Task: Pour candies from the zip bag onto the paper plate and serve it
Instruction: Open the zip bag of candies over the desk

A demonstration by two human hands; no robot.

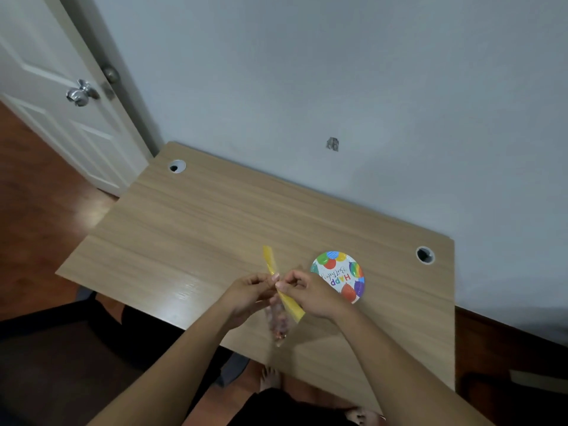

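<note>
A clear zip bag (278,321) with a yellow zip strip hangs above the wooden table (199,216), with candies showing in its lower end. My left hand (249,295) and my right hand (307,292) both pinch the yellow strip near its middle, fingertips almost touching. The strip runs from upper left to lower right between them. A small paper plate (339,275) printed with balloons and "Happy Birthday" lies flat on the table just right of my right hand, with nothing on it.
Two round cable holes are set in the table, one at the far left (176,166) and one at the right (425,255). A grey wall stands behind the table. A white door (61,96) is at the left, and a dark chair sits below left.
</note>
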